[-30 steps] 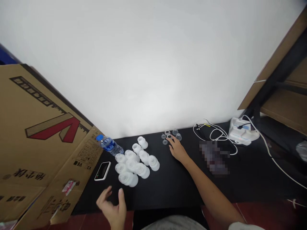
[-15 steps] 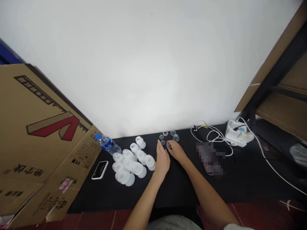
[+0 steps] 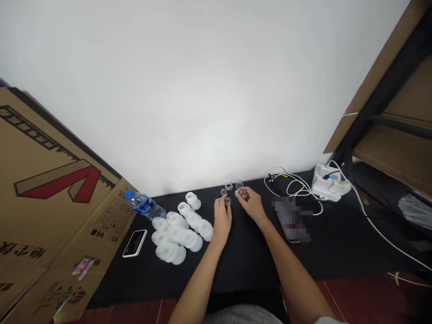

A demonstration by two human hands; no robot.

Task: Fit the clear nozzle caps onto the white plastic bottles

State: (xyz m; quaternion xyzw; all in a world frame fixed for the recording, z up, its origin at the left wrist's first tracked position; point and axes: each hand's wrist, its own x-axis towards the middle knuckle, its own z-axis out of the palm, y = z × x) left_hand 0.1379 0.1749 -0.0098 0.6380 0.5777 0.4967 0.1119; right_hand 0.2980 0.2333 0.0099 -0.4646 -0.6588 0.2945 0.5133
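Between the fingertips of my left hand (image 3: 222,219) is a small clear round piece (image 3: 228,200), perhaps a collar ring; the fingers partly cover it. My right hand (image 3: 251,206) pinches a small clear cap (image 3: 237,193) with thumb and fingers, just over the table. Close beyond the hands lie a clear bottle nipple (image 3: 223,191), a clear ring (image 3: 228,186) and another clear cap (image 3: 239,184). Left of my left hand, several white baby bottles (image 3: 177,257) stand grouped, many with clear tops. At the back of the group, a white bottle (image 3: 193,201) shows a bare neck.
A blue-capped water bottle (image 3: 146,206) leans by a large cardboard box (image 3: 60,180) on the left. A white phone (image 3: 135,243) lies before it. On the right are a blurred-out phone (image 3: 292,225), a white cable (image 3: 299,182) and a white power strip (image 3: 329,184). A white wall stands behind.
My left hand has curled from a straight, raised pose down onto a clear piece. My right hand has left the near piece and shifted slightly right and up, onto a clear cap. The view has shifted slightly.
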